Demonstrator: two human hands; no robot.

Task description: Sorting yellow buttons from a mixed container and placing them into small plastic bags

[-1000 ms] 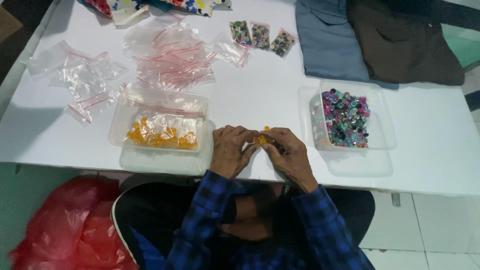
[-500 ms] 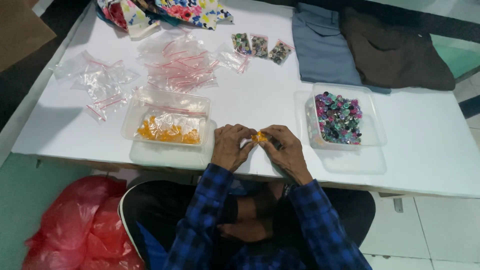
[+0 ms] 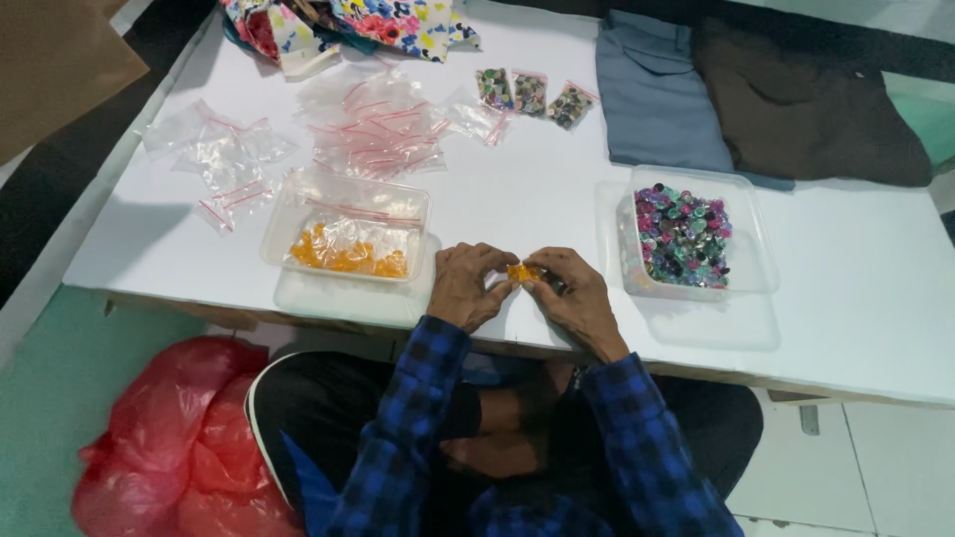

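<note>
A seated person in a blue-and-black checked shirt works at the near edge of a white tabletop [image 3: 537,199], both hands brought together over one small packet of orange pieces [image 3: 521,271]. The left hand [image 3: 470,285] and the right hand [image 3: 575,293] pinch the packet between their fingertips, clamped on it from either side, just above the tabletop's near edge and between two clear plastic tubs.

Just left of the hands stands a clear tub of orange pieces [image 3: 346,231], with small clear bags lying on top of the pile inside it. To the right, near the right hand, sits a second clear tub of mixed-colour buttons [image 3: 682,234] in pink, green and dark tones.

Farther back on the left, a loose scatter of empty clear zip bags with red seal strips [image 3: 373,124] spreads across the tabletop, with a smaller heap of empty bags [image 3: 221,159] near the left edge. Three small filled bags of mixed buttons [image 3: 527,94] lie side by side at the far middle. Floral printed cloth [image 3: 348,20] is bunched at the far edge; a folded grey-blue garment [image 3: 652,89] and a folded dark brown garment [image 3: 806,104] lie at the far right, touching each other.

On the floor at the near left, beside the person's knee, sits a crumpled red plastic bag [image 3: 164,447].
</note>
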